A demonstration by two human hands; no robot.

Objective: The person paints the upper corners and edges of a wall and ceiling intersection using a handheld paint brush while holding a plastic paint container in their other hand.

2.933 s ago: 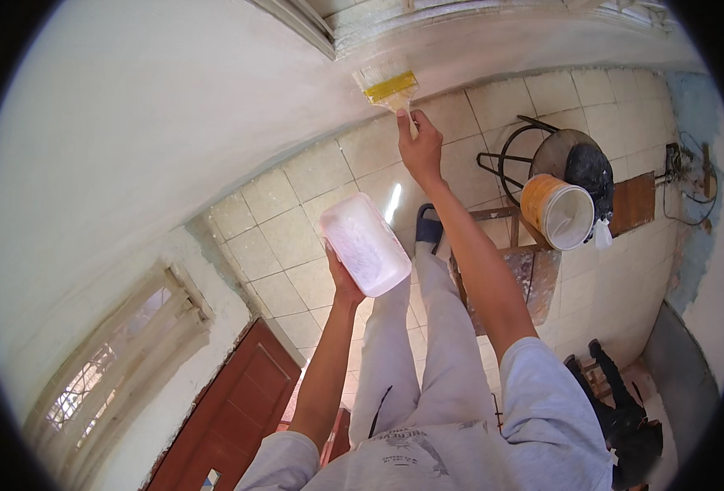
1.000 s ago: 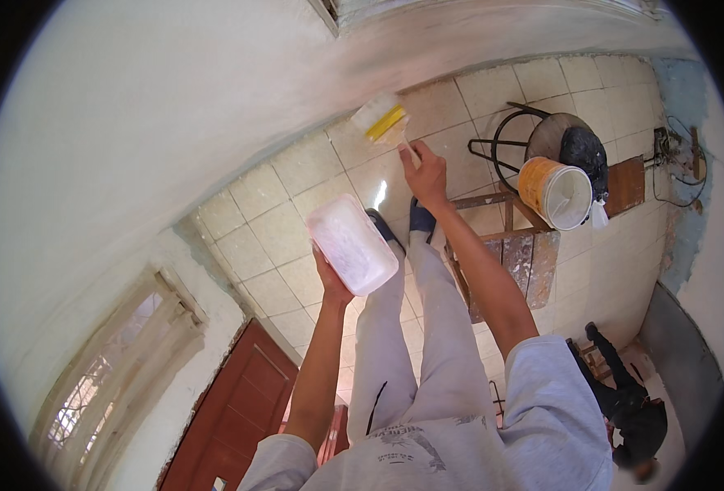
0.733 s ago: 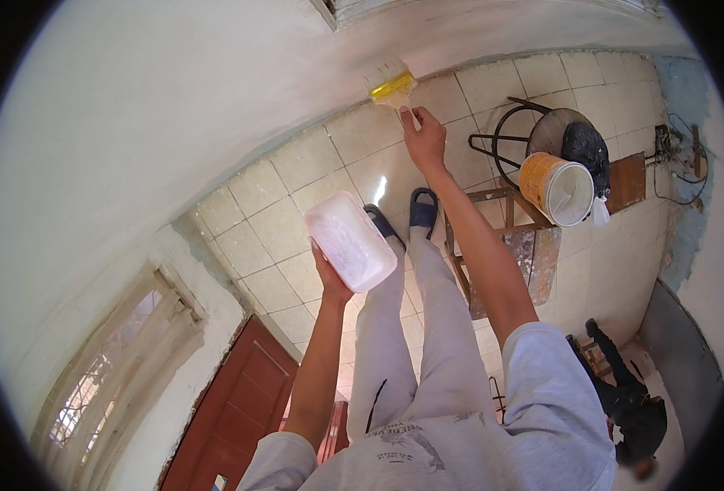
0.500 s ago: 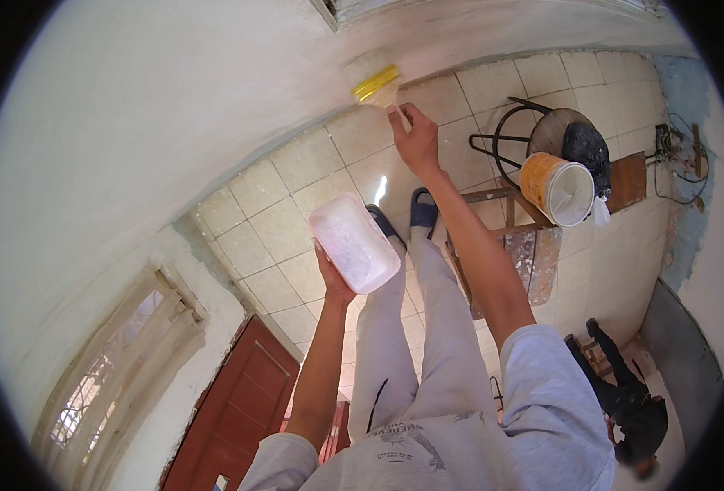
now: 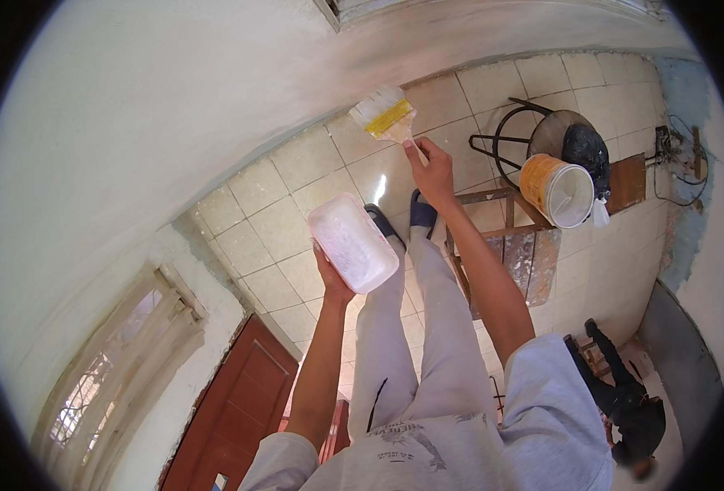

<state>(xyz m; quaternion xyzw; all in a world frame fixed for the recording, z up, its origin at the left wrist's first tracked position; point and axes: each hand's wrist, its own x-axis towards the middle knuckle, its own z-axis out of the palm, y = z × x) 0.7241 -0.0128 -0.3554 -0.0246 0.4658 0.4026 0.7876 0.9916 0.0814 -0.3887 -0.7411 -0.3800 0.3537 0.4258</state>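
Observation:
My right hand [image 5: 430,169] grips the handle of a wide paintbrush [image 5: 388,117], which has pale bristles and a yellow band. The bristles point up and to the left, towards the white wall [image 5: 214,90]; whether they touch it I cannot tell. Against my left palm rests a white rectangular tub [image 5: 354,243] with whitish paint inside. My left hand [image 5: 332,274] is closed around its lower left side, and the fingers beneath are hidden.
On the right, an orange-and-white bucket [image 5: 557,191] stands on a paint-spattered wooden bench [image 5: 530,258]. Beyond it are a round stool [image 5: 552,131] and a black bag [image 5: 585,151]. Another person [image 5: 630,409] in dark clothes is at lower right. A red door [image 5: 235,401] is at lower left.
My right hand has drawn the paintbrush down and slightly right, away from the wall. The brush shows its broad side more plainly. The left hand and tub have barely moved.

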